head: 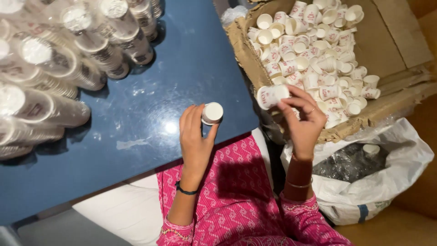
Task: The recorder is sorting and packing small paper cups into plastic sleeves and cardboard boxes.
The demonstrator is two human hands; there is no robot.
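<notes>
A small paper cup sits pinched in the left hand over the blue table; the right hand grips seemingly several stacked cups above the cardboard box.

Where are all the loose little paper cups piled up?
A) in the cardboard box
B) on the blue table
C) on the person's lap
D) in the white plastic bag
A: the loose paper cups lie heaped in the open cardboard box, next to the right hand, which holds one cup; the blue table carries only wrapped stacks.
</notes>
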